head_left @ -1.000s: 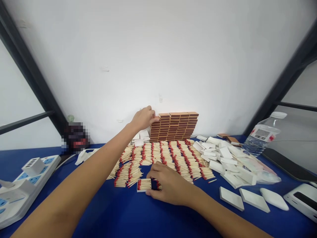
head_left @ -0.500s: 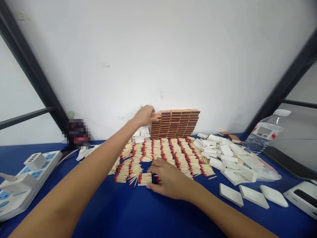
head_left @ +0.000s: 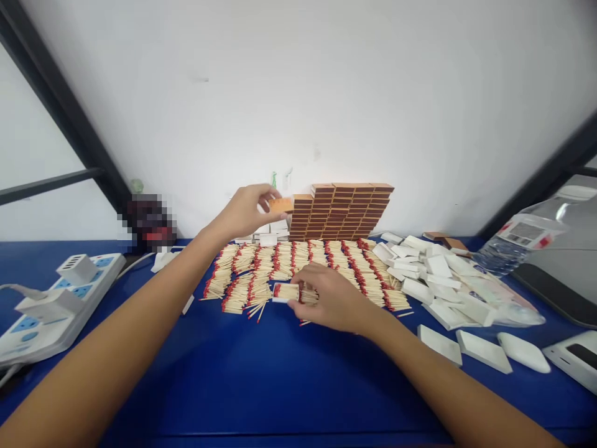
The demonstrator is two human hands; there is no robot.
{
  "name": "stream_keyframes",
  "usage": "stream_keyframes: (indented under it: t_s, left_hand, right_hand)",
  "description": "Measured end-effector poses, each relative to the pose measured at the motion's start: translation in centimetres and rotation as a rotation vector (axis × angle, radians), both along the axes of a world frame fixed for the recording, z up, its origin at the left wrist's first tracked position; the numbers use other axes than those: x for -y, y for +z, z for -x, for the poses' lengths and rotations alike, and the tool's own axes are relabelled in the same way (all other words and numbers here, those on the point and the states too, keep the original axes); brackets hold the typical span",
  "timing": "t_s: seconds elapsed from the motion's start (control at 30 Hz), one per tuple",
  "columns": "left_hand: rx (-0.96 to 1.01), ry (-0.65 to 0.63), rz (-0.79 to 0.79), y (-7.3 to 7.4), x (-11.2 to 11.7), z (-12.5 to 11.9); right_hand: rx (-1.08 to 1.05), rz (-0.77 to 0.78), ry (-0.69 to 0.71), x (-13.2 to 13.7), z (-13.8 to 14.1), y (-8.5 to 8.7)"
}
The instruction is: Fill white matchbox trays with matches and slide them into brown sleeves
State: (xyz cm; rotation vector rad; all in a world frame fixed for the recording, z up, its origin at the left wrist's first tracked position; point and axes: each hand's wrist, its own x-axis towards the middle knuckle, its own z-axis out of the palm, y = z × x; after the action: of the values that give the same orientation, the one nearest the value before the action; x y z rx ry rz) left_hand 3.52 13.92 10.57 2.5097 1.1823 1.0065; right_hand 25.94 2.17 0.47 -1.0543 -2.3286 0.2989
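My left hand (head_left: pixel 255 210) pinches an orange-brown matchbox sleeve (head_left: pixel 281 205) just left of the tall stack of matchboxes (head_left: pixel 342 211) by the wall. Lower down, my right hand (head_left: pixel 329 295) grips the right end of a small white matchbox tray (head_left: pixel 285 292). Red-headed matches lie inside that tray, which is partly hidden by my fingers. Around it, rows of loose matches (head_left: pixel 261 261) spread over the blue table. Some stray matches poke out beside the tray's left end.
White empty trays (head_left: pixel 436 274) lie heaped at the right, near a water bottle (head_left: pixel 522 233) and a white earbud-like case (head_left: pixel 523 352). A power strip (head_left: pixel 69 311) with plugs occupies the left side. More white trays (head_left: pixel 268 239) sit behind the matches.
My left hand has lifted the matchbox sleeve off the stack's left side and drawn it leftward. My right hand has raised the tray slightly. The camera view has shifted.
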Motion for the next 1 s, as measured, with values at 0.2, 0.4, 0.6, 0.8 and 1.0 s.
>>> stream_keyframes:
  t_s: [0.2, 0.4, 0.6, 0.8, 1.0]
  left_hand:
    - [0.027, 0.060, 0.291, -5.4, 5.5, 5.1]
    - [0.022, 0.038, 0.316, -8.0, 8.3, 6.3]
    - [-0.002, -0.029, 0.351, -8.4, 8.5, 6.3]
    - [0.028, -0.060, 0.380, -8.1, 8.5, 6.3]
    - [0.122, -0.092, 0.416, -8.4, 8.1, 6.4]
  right_hand:
    - [-0.085, -0.045, -0.055, -1.9, -2.0, 0.6]
    - [-0.219, 0.057, 0.021, -1.4, -1.4, 0.6]
    - [-0.244, 0.110, 0.091, -1.1, -1.1, 0.5]
    - [-0.250, 0.159, 0.126, -1.4, -1.2, 0.5]
    - [-0.293, 0.253, 0.092, -1.1, -1.1, 0.9]
